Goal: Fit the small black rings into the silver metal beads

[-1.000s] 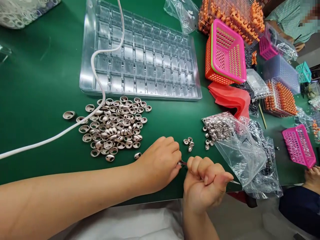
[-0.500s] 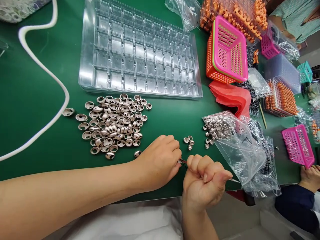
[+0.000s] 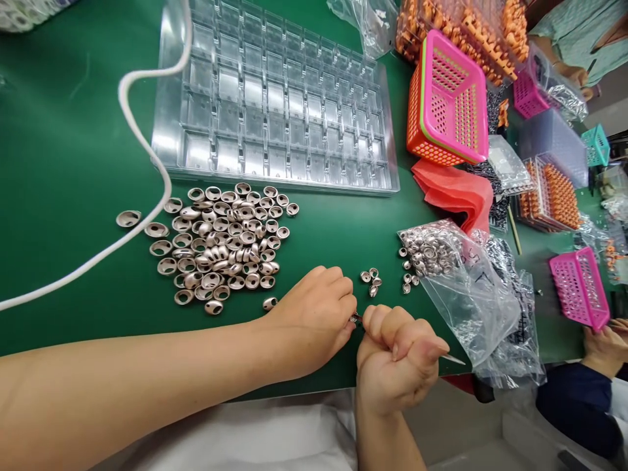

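My left hand (image 3: 314, 317) is closed, its fingertips pinching a small silvery metal part (image 3: 353, 318) that mostly hides behind them. Right beside it, my right hand (image 3: 400, 360) makes a fist around a slim metal tool (image 3: 454, 359). One pointed end of that tool sticks out past the thumb; its other end meets the small part between my hands. A heap of silvery oval metal rings (image 3: 230, 242) lies left of my hands. Just beyond my knuckles sits a little cluster of smaller metal pieces (image 3: 371, 278).
A clear compartment tray (image 3: 289, 176) lies at the back. To the right are a bag of small metal parts (image 3: 434, 245), red cloth (image 3: 451, 196), stacked baskets (image 3: 454, 98) and orange parts (image 3: 466, 33). A white cord (image 3: 142, 131) crosses the left. Another person's hand (image 3: 606, 350) is far right.
The white cord has swung to the right, over the tray's edge. My right hand has shifted slightly left, and more of the tool's pointed end shows clear of the bag.
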The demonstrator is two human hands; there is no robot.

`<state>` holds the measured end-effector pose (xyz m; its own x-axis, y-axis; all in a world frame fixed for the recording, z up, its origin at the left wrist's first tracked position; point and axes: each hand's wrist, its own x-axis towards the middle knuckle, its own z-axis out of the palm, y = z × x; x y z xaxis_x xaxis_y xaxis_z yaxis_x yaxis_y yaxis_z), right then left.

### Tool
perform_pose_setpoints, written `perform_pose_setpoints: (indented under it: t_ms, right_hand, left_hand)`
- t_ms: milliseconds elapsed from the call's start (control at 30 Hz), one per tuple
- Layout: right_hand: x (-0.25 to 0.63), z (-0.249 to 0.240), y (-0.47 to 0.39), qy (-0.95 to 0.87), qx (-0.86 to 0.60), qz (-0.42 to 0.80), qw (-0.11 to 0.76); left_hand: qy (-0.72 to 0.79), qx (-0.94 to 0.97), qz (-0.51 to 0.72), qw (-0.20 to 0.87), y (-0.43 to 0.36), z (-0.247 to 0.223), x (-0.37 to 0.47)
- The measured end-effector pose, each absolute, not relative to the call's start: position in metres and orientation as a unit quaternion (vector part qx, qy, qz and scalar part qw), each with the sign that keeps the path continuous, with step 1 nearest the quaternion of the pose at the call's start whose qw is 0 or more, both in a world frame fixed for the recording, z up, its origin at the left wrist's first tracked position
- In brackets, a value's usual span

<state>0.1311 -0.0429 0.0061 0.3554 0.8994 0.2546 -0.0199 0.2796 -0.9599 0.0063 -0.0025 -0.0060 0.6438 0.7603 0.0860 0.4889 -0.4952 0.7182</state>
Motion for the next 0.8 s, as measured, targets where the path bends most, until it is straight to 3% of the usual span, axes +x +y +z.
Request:
perform_pose_setpoints:
  t_ms: [800]
  right_hand:
    - [0.1302,0.0058,-0.0404,-0.501,-0.476,0.348,0.633]
  left_hand:
    - [0.37,0.833,0.268,0.312,-0.0052,-0.0102,0.0061]
